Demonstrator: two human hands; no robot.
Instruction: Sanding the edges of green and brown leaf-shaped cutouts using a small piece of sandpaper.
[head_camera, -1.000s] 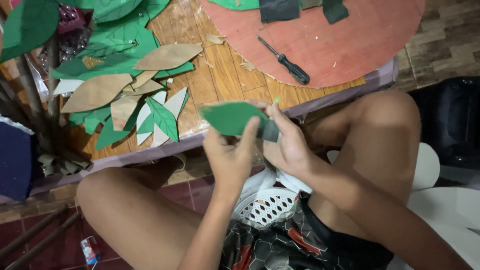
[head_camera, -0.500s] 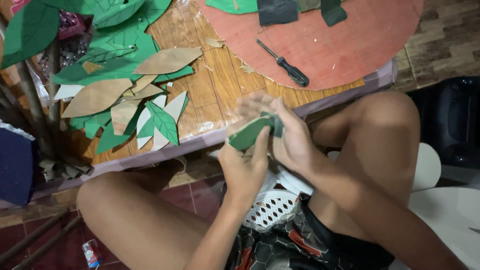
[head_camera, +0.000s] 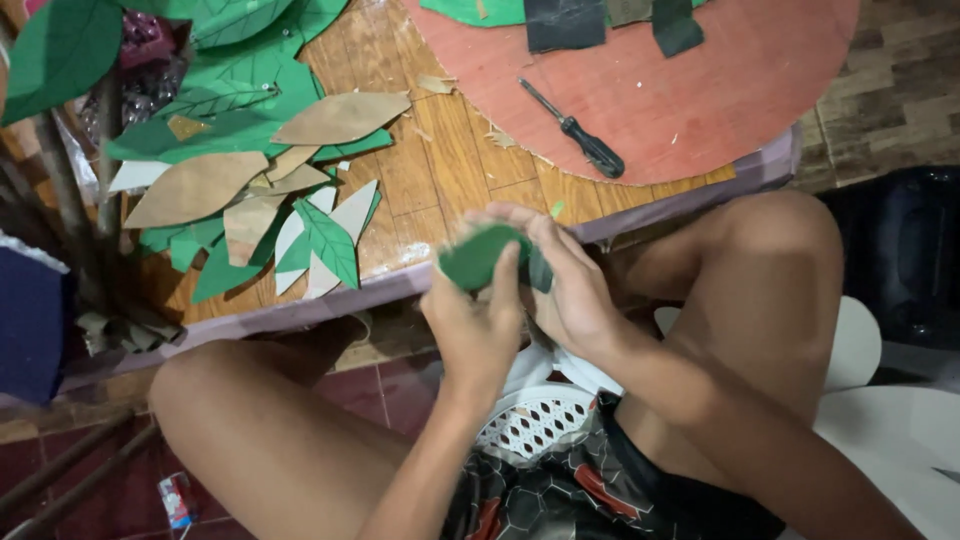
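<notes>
Both my hands hold a small green paper leaf piece (head_camera: 478, 256) just in front of the table edge, above my lap. My left hand (head_camera: 478, 325) pinches it from below with the thumb on its face. My right hand (head_camera: 560, 285) wraps around its right side, fingers curled over the top. The piece looks bent or folded between the hands. A dark part shows at its right edge under my right fingers.
A pile of green and brown paper leaves (head_camera: 260, 190) lies on the wooden table (head_camera: 450, 170) at the left. A black-handled screwdriver (head_camera: 575, 130) rests on a round red board (head_camera: 700, 80). Dark sticks (head_camera: 70, 200) stand at the far left. My knees flank a white plastic stool (head_camera: 540, 420).
The flat green piece has been bent and drawn in between my hands, and it looks smaller now. My hands have closed more tightly around it.
</notes>
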